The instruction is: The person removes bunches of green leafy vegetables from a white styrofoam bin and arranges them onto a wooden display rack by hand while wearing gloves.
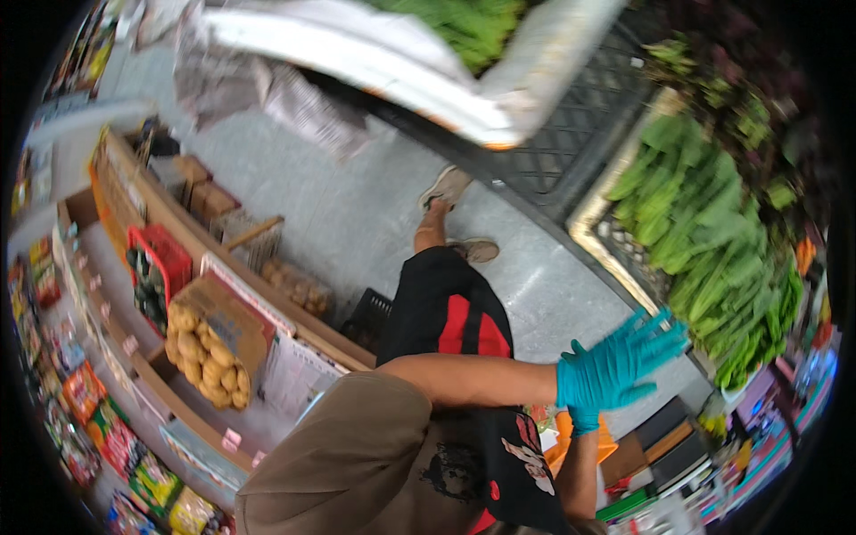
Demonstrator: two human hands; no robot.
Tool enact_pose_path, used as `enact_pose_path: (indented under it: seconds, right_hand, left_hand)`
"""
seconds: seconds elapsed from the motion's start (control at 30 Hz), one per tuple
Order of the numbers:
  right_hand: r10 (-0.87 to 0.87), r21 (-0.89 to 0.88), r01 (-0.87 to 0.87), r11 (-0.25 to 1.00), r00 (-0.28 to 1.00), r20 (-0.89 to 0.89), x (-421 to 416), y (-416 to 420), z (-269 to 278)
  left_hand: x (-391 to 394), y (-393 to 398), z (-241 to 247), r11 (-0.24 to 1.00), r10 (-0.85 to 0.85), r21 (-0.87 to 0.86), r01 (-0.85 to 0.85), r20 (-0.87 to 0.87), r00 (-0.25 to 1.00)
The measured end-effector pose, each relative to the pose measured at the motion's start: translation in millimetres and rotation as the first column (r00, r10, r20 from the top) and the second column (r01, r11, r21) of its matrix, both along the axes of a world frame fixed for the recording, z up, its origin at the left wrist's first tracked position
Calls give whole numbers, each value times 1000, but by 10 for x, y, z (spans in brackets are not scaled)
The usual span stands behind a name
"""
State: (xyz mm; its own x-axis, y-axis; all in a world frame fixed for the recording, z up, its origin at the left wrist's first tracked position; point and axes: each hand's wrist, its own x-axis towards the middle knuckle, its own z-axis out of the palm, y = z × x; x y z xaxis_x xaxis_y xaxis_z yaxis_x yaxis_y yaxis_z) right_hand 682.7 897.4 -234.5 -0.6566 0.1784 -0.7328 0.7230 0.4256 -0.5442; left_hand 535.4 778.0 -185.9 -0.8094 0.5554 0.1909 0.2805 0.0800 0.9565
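Note:
My left hand (622, 364) wears a thin teal disposable glove and reaches across my body to the right. Its fingers are spread, back of the hand up, with nothing in them. My right hand (584, 420), in a matching glove, comes up from below and is mostly hidden beneath the left. Its fingertips show past the far side of the left wrist, around the left glove's cuff (566, 384). Just beyond my left fingertips lie bunches of leafy green vegetables (702, 227) in a crate with a pale foam rim (592, 231).
White foam boxes (374, 57) of greens stand ahead on black plastic crates (555, 147). To the left, a wooden display shelf (154, 381) holds a cardboard box of potatoes (207, 361) and a red basket (167, 257). Snack packets (117, 438) lie beyond. An orange bag (568, 441) is below my hands.

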Motion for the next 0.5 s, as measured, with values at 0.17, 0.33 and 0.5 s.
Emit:
enact_pose_path:
  seconds: [0.17,0.33,0.5]
  right_hand:
    - [71,-66,-65,996,993,91,-472,-290,-84]
    - [233,-114,-221,969,966,110,-950,-378,-180]
    - [183,-120,-166,979,972,146,-823,-553,-204]
  left_hand:
    - [199,-114,-164,992,127,-23,-127,-23,992]
    - [-20,-151,-204,923,373,-79,-377,-58,926]
    - [-22,-320,-153,969,243,-47,-243,-5,970]
